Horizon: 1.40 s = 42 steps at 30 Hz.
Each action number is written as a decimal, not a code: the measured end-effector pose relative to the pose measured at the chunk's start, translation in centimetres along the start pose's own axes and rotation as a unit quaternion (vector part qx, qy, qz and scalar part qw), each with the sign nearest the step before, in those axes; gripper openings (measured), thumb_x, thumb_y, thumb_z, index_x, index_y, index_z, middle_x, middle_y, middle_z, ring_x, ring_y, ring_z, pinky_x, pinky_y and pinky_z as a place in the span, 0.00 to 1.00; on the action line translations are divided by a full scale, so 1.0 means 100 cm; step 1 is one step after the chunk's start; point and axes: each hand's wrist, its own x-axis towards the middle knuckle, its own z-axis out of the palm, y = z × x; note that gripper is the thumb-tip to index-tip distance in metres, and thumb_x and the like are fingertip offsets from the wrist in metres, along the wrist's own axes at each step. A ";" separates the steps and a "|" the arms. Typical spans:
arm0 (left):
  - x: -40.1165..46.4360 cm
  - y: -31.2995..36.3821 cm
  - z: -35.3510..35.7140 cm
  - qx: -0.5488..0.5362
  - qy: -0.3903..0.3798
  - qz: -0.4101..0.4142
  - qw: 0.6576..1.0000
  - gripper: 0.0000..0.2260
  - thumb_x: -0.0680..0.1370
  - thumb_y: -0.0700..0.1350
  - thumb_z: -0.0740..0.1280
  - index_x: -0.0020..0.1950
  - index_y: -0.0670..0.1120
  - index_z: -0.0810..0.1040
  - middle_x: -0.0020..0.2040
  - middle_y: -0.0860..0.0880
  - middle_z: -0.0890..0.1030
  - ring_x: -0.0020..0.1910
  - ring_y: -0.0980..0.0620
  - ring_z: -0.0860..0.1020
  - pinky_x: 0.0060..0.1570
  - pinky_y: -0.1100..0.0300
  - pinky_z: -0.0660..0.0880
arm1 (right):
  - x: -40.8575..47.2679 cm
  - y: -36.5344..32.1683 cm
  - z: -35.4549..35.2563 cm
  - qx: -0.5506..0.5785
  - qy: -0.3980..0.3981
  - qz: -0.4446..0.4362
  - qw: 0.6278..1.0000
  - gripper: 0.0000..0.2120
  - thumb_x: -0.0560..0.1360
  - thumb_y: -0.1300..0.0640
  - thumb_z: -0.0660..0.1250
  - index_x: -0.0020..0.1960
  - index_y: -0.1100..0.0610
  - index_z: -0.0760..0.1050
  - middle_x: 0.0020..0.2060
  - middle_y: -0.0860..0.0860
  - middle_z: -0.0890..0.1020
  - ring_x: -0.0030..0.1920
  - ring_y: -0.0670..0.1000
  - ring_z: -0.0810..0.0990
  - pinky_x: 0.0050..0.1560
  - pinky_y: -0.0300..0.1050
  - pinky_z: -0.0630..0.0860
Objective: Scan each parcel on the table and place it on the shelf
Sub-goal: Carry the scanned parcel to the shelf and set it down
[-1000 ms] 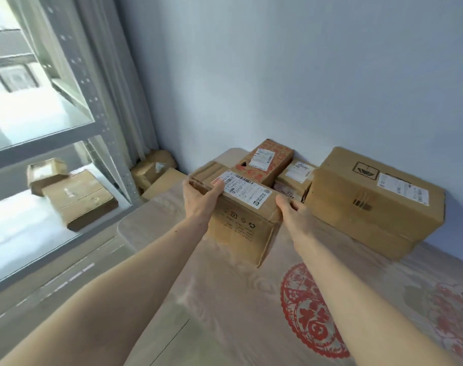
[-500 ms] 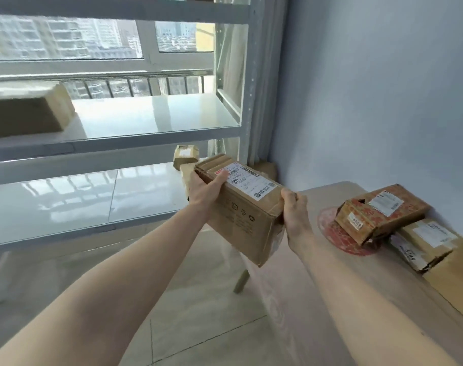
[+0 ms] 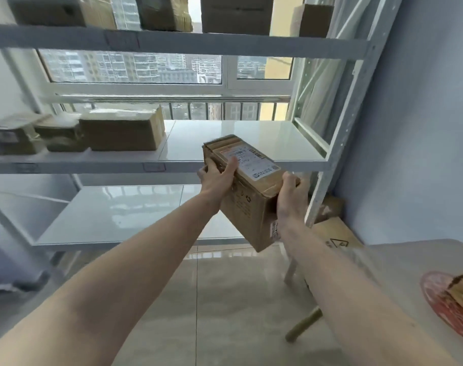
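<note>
Box up in the air, tilted, label on top. Left hand and right hand gripping its ends. White shelf just behind, three boxes on its left part.

A wide window fills the far side, its white frame crossed by a horizontal rail, and through the glass stand blurred high-rise buildings under a pale sky. Below the sill a row of vertical railing bars shows. The right side is a plain pale blue wall. Underfoot lies a floor of large glossy beige tiles with thin grout lines, catching reflections of the light. At the near right, a round red paper-cut decoration lies flat, partly covered. A slanted wooden leg reaches the floor near the right.
</note>
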 end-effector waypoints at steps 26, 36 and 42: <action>0.303 0.021 -0.135 -0.089 -0.003 0.047 0.995 0.48 0.58 0.68 0.79 0.74 0.58 0.66 0.68 0.49 0.74 0.63 0.48 0.77 0.64 0.51 0.75 | 0.180 0.000 0.357 -0.063 -0.012 0.003 0.998 0.12 0.79 0.45 0.53 0.53 0.54 0.62 0.50 0.55 0.76 0.54 0.61 0.77 0.58 0.62 0.75; 0.383 0.036 -0.153 -0.081 -0.034 0.028 0.996 0.22 0.68 0.45 0.69 0.62 0.47 0.77 0.54 0.46 0.83 0.56 0.46 0.81 0.61 0.48 0.76 | 0.240 0.034 0.427 -0.085 -0.076 0.031 0.993 0.22 0.78 0.37 0.51 0.62 0.51 0.65 0.62 0.56 0.73 0.61 0.60 0.74 0.61 0.64 0.74; 0.427 0.035 -0.170 -0.046 -0.045 0.026 0.998 0.16 0.72 0.42 0.66 0.60 0.40 0.77 0.54 0.42 0.83 0.55 0.44 0.81 0.64 0.46 0.75 | 0.258 0.042 0.454 -0.098 -0.098 0.034 0.990 0.24 0.82 0.42 0.49 0.74 0.51 0.63 0.69 0.57 0.68 0.68 0.60 0.68 0.68 0.63 0.67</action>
